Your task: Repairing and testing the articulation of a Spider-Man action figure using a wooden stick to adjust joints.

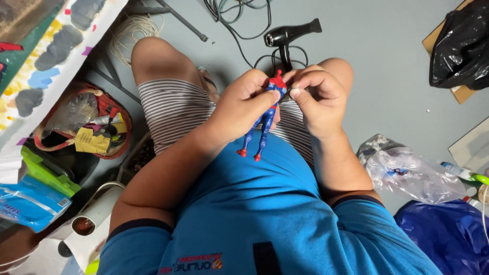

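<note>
**Both hands on a small red-and-blue figure**

Grey floor point(387, 66) spreads out beneath you, cluttered on every side, and you sit on it with your knees apart in striped shorts and a blue shirt. Your left hand point(243, 104) is wrapped around the body of a toy figure point(265, 119), red and blue, thumb pressed across its front; the legs hang free below your fist, red feet pointing down toward your shirt. Your right hand point(316, 99) is clenched at the figure's upper end, fingers curled in and thumb tip meeting the left thumb just beside the red head. Whether the right hand pinches a part of the figure or some smaller piece, I cannot tell.

Just beyond your hands a black hair dryer point(288, 36) lies on the floor, its cord looping away among other grey cables point(229, 18). To your left sits a red woven basket point(104, 125) holding tubes and a yellow tag, with a painted sheet point(56, 51) of grey and blue blotches above it and a blue packet point(30, 201) lower down. To your right lie a crumpled clear plastic bag point(412, 173), a dark blue bag point(448, 234) and, farther off, a black bag point(461, 46) on cardboard.
</note>
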